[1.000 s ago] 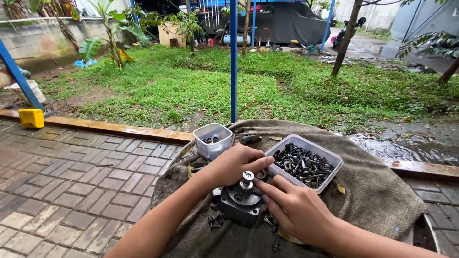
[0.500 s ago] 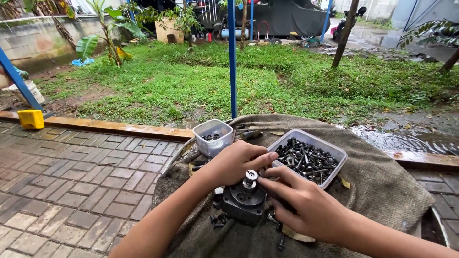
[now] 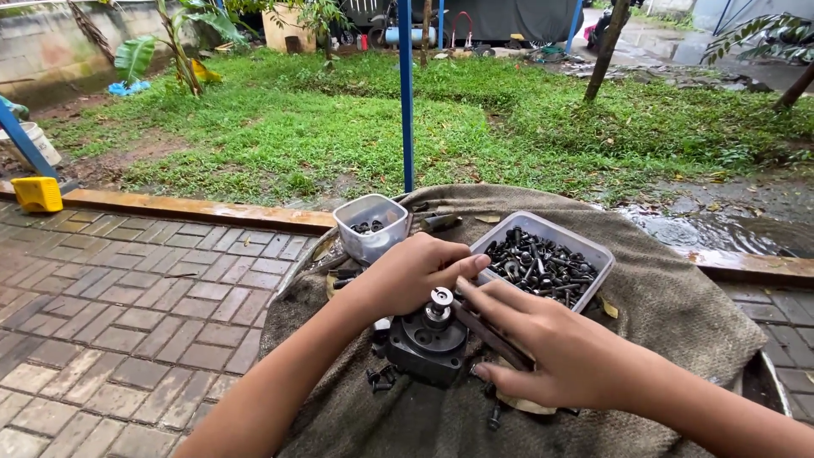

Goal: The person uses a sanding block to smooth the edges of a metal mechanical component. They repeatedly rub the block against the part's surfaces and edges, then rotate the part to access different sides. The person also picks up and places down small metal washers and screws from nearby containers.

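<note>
Small tub (image 3: 370,225) left of bolt tray (image 3: 543,259) (both behind metal part (image 3: 426,343)).

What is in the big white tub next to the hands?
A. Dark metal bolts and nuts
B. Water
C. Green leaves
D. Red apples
A: the big white tub is heaped with dark metal bolts and nuts, just beyond the left hand and the right hand, which work on a dark metal part.

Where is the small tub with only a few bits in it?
The small tub sits on the cloth-covered table, just beyond the left hand and left of the fuller tray.
</note>
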